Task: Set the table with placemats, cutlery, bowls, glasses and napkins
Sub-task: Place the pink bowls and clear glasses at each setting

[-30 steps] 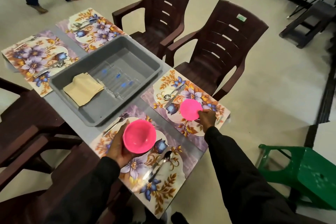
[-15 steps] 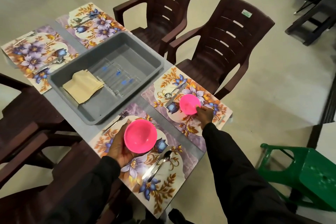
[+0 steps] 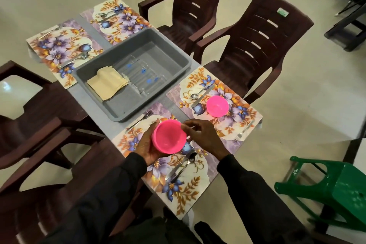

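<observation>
The left hand (image 3: 147,145) grips a pink bowl (image 3: 169,137) over the near placemat (image 3: 186,190). The right hand (image 3: 204,136) curls its fingers at the rim; I cannot tell whether they pinch it. A second bowl (image 3: 217,106) sits on the next placemat (image 3: 240,119).

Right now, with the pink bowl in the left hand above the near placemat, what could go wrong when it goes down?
1. The knife and spoon lie right by the pink bowl held in the left hand; set down askew, it may land on them and tilt.
2. The right hand or its sleeve may brush the fork at the edge of the other placemat.
</observation>
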`<state>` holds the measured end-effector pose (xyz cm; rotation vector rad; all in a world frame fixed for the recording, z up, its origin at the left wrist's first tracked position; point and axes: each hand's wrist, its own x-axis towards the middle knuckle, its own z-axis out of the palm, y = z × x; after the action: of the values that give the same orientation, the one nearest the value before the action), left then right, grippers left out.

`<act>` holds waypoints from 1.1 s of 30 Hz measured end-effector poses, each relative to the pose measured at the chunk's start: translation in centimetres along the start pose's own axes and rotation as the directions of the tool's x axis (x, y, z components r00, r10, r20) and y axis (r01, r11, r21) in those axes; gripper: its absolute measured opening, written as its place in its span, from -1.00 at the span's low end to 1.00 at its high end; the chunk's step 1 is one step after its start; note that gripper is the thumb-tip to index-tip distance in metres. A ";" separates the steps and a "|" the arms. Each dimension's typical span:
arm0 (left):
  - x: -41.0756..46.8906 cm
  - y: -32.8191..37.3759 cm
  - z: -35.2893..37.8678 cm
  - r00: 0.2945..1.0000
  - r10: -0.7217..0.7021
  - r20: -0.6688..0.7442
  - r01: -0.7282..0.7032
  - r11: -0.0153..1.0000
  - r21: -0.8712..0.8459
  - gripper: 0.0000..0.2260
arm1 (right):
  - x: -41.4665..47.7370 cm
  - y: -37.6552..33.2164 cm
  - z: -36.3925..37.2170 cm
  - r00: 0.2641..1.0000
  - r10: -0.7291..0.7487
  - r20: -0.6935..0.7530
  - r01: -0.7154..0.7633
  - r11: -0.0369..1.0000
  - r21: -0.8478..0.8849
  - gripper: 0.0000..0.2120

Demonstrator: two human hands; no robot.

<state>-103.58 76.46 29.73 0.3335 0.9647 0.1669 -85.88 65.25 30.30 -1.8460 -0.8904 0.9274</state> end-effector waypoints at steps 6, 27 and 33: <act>-1.5 0.0 -1.7 1.000 0.010 -0.003 -0.010 1.000 0.028 -0.48 | 0.0 -1.0 3.7 0.979 -0.192 -0.076 0.154 0.925 -0.348 -0.78; -8.2 2.6 -14.2 0.967 0.211 -0.144 -0.242 0.937 -0.253 -0.66 | 3.1 5.0 5.0 0.931 0.298 -0.211 -0.301 0.953 0.022 -0.83; -9.5 1.8 -15.8 0.967 0.198 -0.160 -0.238 0.926 -0.293 -0.67 | 3.7 8.3 7.7 0.898 0.363 -0.247 -0.390 0.918 -0.068 -0.84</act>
<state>-122.01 78.60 29.46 0.1401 1.0087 0.5449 -89.00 68.13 19.17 -2.2249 -0.4562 0.8797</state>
